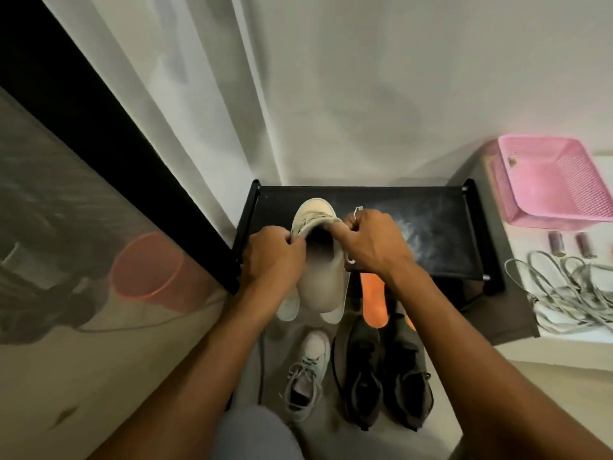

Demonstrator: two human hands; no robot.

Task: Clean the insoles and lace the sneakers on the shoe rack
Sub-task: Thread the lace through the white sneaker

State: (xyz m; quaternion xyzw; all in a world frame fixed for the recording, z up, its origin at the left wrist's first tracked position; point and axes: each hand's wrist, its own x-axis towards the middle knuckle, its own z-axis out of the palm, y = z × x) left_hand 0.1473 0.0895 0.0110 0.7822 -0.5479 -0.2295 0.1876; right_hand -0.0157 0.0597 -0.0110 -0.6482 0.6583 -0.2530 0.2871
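Note:
A beige sneaker stands toe-away at the front edge of the black shoe rack. My left hand pinches the left side of its collar. My right hand grips the right side and holds a white lace end that sticks up above the fingers. A white laced sneaker and a pair of dark sneakers lie on the floor below. Orange insoles lie between the rack and the dark pair.
A pink plastic basket sits at the right on a white surface, with a heap of grey laces in front of it. A glass door with a black frame runs along the left, reflecting an orange bucket. White curtain behind the rack.

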